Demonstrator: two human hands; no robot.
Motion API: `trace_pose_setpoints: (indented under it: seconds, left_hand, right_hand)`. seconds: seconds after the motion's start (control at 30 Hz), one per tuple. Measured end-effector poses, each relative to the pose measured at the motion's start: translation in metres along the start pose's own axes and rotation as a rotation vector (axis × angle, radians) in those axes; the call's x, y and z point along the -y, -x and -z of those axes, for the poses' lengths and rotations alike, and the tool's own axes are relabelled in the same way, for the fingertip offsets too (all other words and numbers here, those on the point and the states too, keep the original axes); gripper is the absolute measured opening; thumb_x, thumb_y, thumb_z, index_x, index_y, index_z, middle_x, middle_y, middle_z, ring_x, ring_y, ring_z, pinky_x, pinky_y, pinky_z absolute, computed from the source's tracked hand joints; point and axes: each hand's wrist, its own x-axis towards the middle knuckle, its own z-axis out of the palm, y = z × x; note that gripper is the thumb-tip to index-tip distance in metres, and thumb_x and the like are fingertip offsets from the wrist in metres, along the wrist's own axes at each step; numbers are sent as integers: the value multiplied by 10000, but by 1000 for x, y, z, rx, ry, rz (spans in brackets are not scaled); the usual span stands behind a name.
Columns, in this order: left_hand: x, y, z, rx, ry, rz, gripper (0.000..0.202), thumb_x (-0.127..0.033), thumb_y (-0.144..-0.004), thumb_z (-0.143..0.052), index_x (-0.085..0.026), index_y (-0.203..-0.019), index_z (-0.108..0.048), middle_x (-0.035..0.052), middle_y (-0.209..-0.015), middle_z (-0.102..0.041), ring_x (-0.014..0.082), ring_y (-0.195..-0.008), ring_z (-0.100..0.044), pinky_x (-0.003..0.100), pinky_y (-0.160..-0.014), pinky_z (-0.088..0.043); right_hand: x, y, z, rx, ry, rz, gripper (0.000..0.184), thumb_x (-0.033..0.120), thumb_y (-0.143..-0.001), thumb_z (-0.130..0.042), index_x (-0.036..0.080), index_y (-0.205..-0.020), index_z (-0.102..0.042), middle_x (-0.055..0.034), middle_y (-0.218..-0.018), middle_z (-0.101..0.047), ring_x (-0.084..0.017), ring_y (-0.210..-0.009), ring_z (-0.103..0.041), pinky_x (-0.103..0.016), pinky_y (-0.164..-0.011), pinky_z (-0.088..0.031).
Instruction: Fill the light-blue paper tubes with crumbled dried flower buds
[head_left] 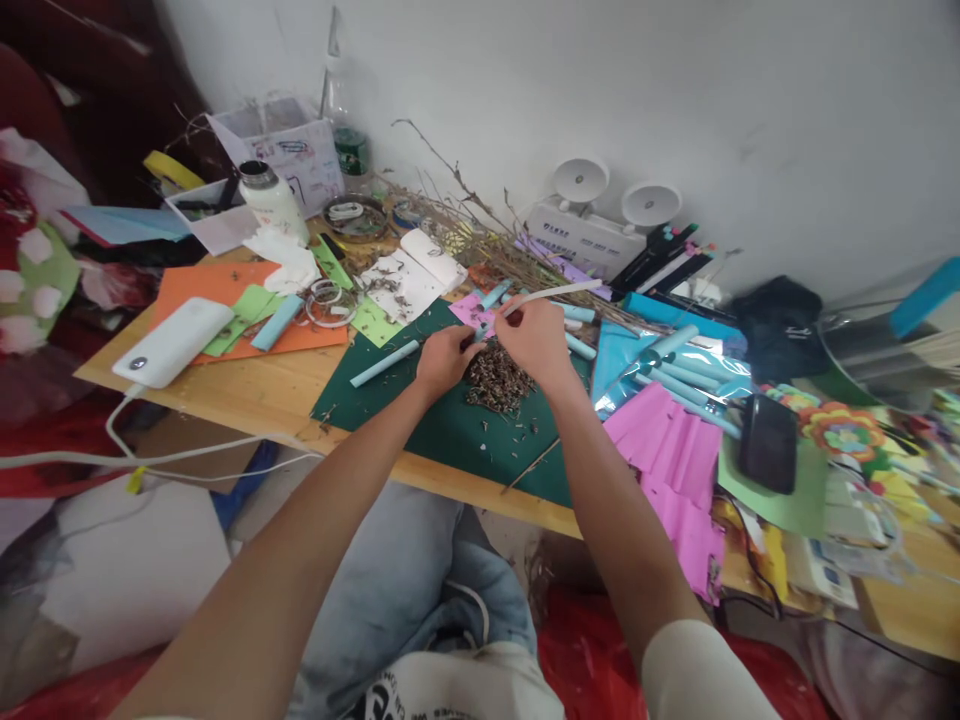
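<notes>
Both hands work over a dark green sheet (375,420) on the wooden table. My left hand (444,362) is closed, its fingertips at a small light-blue paper tube (481,330) that is mostly hidden. Pinched in my right hand (536,338) is a thin white stick (574,289), which slants up to the right; its lower end is hidden near the left fingertips. Under and between the hands lies a heap of brown dried plant bits (498,378), with crumbs scattered in front. Left of my left hand rests a rolled light-blue paper tube (384,363).
A white power bank (176,340) with a cable lies at the left edge. Behind it stands an uncapped white bottle (271,200). Dry twigs (495,230) cross the back. To the right are blue tubes on a plastic pack (690,370), pink paper (667,450) and a black case (767,443).
</notes>
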Motion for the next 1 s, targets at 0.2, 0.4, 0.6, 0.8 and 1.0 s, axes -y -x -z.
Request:
trace_pose_setpoints:
  seconds: [0.2, 0.4, 0.6, 0.8, 1.0]
  left_hand:
    - [-1, 1, 2, -1, 22, -17, 228, -357, -919, -572, -179, -788, -627, 40, -789, -655, 167, -733, -554, 275, -678, -386]
    - [0, 1, -2, -18, 29, -2, 195, -363, -886, -633, -172, -860, -669, 57, -815, -679, 183, -766, -587, 280, -710, -412]
    - [-1, 1, -2, -8, 10, 13, 191, -359, -872, -660, -170, -887, -681, 63, -829, -688, 189, -772, -598, 281, -723, -425]
    - [-1, 2, -1, -13, 2, 10, 175, -346, -872, -660, -173, -850, -673, 55, -802, -675, 182, -748, -583, 279, -703, -413]
    - [1, 1, -2, -13, 17, -1, 183, -353, -900, -614, -180, -887, -675, 59, -831, -683, 177, -758, -586, 278, -706, -412]
  right_hand:
    - [5, -8, 2, 39, -69, -9, 99, 195, -797, -576, 193, -779, -674, -33, -649, -678, -207, -640, -637, -325, -674, -467]
    - [5, -8, 15, -67, -3, 29, 228, 310, -905, -531, 188, -782, -680, -70, -728, -689, -227, -730, -642, -359, -752, -454]
    - [14, -2, 15, -121, 39, 26, 253, 332, -923, -517, 198, -763, -660, -64, -686, -680, -221, -681, -629, -361, -735, -435]
    - [12, 1, 7, -57, 41, 50, 227, 302, -905, -537, 194, -762, -676, -75, -713, -702, -225, -679, -638, -348, -694, -436]
    - [7, 2, 9, -87, -5, 46, 246, 329, -901, -533, 187, -797, -706, -76, -730, -717, -226, -687, -649, -353, -708, -462]
